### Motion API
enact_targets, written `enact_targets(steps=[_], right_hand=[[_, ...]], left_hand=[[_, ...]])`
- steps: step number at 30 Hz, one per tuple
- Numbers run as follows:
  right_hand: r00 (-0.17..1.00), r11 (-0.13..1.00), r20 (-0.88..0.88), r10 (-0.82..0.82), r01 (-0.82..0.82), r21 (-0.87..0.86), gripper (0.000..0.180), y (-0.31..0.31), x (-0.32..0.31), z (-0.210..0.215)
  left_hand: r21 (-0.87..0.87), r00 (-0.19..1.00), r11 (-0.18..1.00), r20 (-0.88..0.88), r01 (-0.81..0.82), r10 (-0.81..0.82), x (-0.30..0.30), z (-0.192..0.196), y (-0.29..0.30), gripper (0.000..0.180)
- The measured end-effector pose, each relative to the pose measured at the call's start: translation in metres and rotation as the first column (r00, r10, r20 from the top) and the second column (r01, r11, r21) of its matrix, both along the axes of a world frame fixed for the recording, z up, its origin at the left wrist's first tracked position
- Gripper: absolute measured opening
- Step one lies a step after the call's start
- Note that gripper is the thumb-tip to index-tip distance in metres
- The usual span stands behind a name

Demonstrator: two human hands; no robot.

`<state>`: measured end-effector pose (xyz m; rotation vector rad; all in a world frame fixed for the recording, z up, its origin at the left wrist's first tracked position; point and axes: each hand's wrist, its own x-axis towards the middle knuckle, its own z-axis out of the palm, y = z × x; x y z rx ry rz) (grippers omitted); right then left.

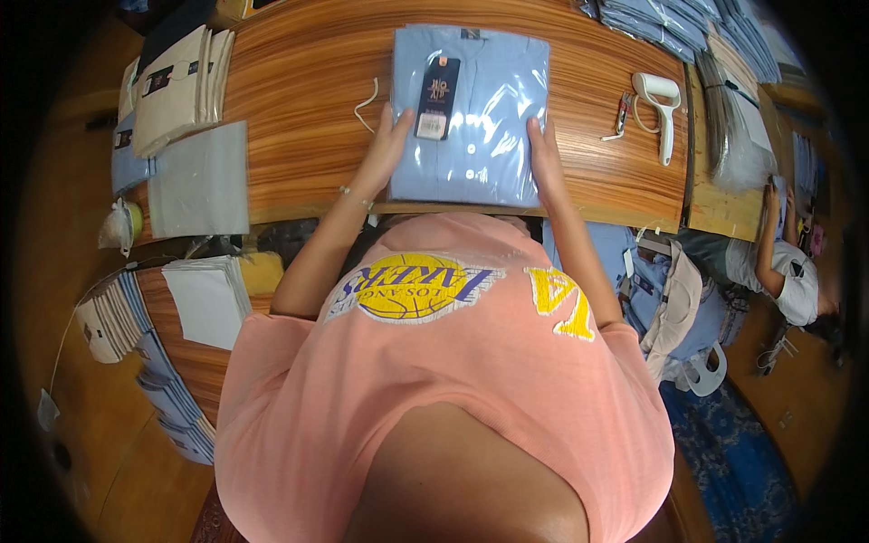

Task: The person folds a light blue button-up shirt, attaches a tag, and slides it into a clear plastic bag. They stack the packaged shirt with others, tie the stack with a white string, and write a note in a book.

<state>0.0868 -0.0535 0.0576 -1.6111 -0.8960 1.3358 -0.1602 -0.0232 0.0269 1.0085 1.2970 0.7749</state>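
A folded light-blue shirt in a clear plastic bag point(493, 109) lies near the front edge of the table, right before me. A dark hang tag point(438, 98) shows on its left half, and white buttons run down its front. My left hand point(391, 145) grips the package's left side, thumb on top. At the opposite side my right hand point(545, 154) holds it the same way. The fingertips of both hands are hidden at the package's edges. A short white cord point(366, 105) lies just left of my left hand.
A lint roller point(661, 109) and small red-handled snips point(623, 118) lie to the right. Clear bags point(201, 176) and beige folded garments point(181, 86) are at left. More blue packages point(654, 23) are stacked far right. Another person point(787, 271) works at the right.
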Motion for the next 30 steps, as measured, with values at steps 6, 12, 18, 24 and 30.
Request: enact_targets(steps=[6,12,18,24,30], right_hand=[[0.994,0.990,0.056,0.095,-0.100,0.097,0.060,0.085,0.017,-0.021],[0.953,0.986,0.276,0.122,-0.147,0.073,0.063,0.101,0.039,-0.017],[0.976,0.902,0.184,0.117,-0.182,0.392,0.055,0.087,0.041,-0.001],[0.914,0.925,0.404,0.035,-0.183,0.333,0.061,0.095,0.030,-0.038],[0.909,0.942,0.416,0.024,-0.161,0.296,0.061,0.090,0.023,-0.028]], left_hand=[[0.102,0.999,0.994,-0.030,-0.032,0.035,0.014,0.003,0.059,0.069],[0.034,0.985,0.999,0.173,-0.014,0.008,0.025,-0.008,0.090,0.052],[-0.006,0.974,0.994,0.201,0.112,-0.108,0.019,0.041,0.054,0.058],[0.055,0.997,0.995,-0.002,0.079,-0.079,0.008,0.000,0.081,0.050],[0.094,0.997,0.993,-0.020,0.074,-0.072,0.000,-0.008,0.090,0.046]])
